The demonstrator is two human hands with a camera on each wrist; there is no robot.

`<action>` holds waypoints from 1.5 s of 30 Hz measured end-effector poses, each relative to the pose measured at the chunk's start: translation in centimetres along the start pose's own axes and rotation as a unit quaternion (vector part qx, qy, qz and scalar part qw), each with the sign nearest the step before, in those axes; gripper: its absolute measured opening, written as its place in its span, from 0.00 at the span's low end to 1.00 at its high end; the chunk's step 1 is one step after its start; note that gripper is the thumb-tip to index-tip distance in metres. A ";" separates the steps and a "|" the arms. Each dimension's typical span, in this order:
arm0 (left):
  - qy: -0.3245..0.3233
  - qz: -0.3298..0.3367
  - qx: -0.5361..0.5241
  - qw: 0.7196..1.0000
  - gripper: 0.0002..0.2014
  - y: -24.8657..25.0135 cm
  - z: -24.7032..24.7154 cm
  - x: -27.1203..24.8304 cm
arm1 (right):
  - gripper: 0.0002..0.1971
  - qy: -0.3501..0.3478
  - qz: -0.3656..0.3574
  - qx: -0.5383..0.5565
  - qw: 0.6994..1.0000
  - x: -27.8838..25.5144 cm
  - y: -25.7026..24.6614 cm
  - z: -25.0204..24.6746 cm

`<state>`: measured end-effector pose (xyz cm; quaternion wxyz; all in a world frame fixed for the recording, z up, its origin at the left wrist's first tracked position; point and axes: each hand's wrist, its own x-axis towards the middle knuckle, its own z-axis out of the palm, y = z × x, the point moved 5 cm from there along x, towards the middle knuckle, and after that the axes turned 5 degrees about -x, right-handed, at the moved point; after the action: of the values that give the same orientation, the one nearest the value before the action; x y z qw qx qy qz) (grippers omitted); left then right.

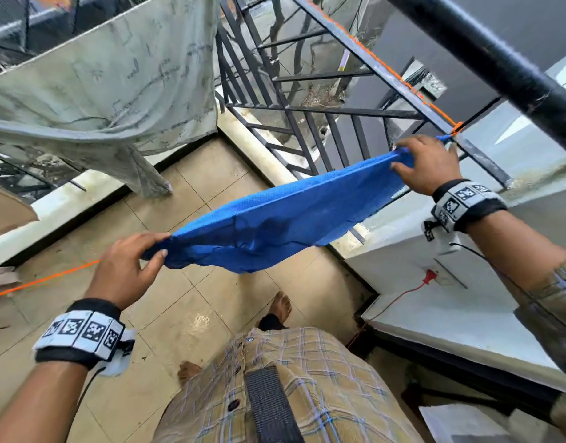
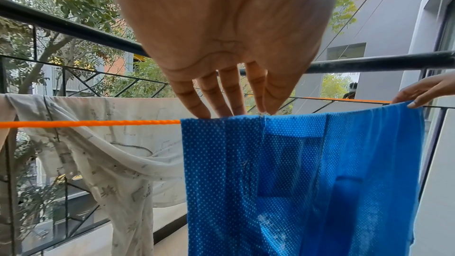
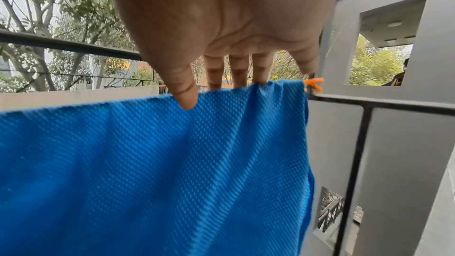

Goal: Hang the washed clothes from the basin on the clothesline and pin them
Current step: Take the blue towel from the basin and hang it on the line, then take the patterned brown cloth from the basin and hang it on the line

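Observation:
A blue dotted cloth (image 1: 285, 215) hangs folded over the orange clothesline (image 1: 45, 278), spread between my two hands. My left hand (image 1: 157, 247) pinches the cloth's left top edge; in the left wrist view the fingers (image 2: 221, 104) go down behind the blue cloth (image 2: 295, 182), where the orange clothesline (image 2: 93, 123) runs under it. My right hand (image 1: 400, 161) pinches the right top edge. In the right wrist view the thumb (image 3: 184, 92) lies on the front of the blue cloth (image 3: 147, 163), close to the line's orange knot (image 3: 314, 85) on the railing. No basin or pins show.
A pale patterned cloth (image 1: 109, 78) hangs on the line to the left of the blue one. The black balcony railing (image 1: 307, 107) and its thick top bar (image 1: 499, 59) stand just beyond. A white ledge with a red cable (image 1: 403, 294) is at right. My bare feet stand on tiled floor (image 1: 186, 302).

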<state>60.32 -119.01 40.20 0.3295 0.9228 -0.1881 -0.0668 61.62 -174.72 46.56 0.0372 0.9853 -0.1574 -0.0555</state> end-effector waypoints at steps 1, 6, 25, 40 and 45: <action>0.007 0.013 -0.017 1.000 0.17 0.1 -0.4 -0.2 | 0.23 0.004 0.001 0.018 1.000 -0.4 -0.9 -0.9; 0.021 0.040 -0.045 0.998 0.18 -2.4 -3.3 -3.2 | 0.16 0.021 -0.039 0.080 0.996 -3.3 -9.3 -4.2; 0.228 -0.434 -0.200 0.849 0.19 -24.4 -8.2 -50.2 | 0.12 -0.260 -0.586 -0.036 0.767 -39.2 -74.0 5.7; 0.342 -0.709 -0.406 0.464 0.06 -25.4 3.4 -75.0 | 0.12 -0.354 -0.744 -0.267 0.500 -63.3 -96.6 14.9; 0.405 -0.722 -0.410 0.383 0.05 -27.7 -0.9 -79.5 | 0.09 -0.395 -0.737 -0.284 0.470 -68.9 -105.1 16.3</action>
<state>-4.21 -67.66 23.35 0.5324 0.3817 0.7548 0.0334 26.78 -54.40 27.61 0.1942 0.5463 0.6531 -0.4871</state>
